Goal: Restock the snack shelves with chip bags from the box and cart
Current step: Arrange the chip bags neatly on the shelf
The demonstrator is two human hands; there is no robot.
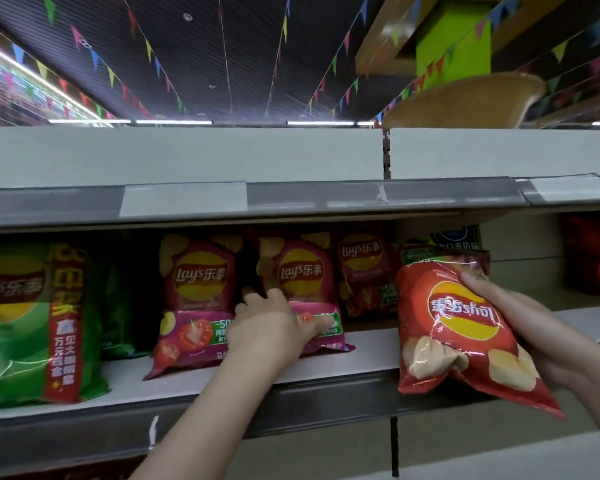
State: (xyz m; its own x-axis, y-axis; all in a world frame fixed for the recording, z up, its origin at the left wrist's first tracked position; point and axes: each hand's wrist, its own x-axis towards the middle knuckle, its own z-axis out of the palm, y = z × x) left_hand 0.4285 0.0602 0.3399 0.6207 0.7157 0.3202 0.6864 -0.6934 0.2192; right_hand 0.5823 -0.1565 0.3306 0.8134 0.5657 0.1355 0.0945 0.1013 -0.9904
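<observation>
Red foil marks the chip bag held upside down in the right hand, in front of the right part of the shelf and level with its front edge; the logo reads inverted and the printed chips sit at the bottom. The right fingers curl round the bag's right edge, with the thumb pressed on the front face near the top. The left hand reaches onto the shelf and rests against the lower front of the middle magenta bag; its fingers lie loosely together, the thumb pointing right across the bag's green label strip, and whether they grip the bag cannot be told. A second magenta bag stands upright just to the left, touching or nearly touching the first. A third, darker bag stands further back to the right. A large green bag with a red vertical band occupies the shelf's left end. Behind the red bag, a dark blue packet shows at the back. The upper shelf carries blank white price labels on its grey rail. Coloured bunting hangs across the dark ceiling.
</observation>
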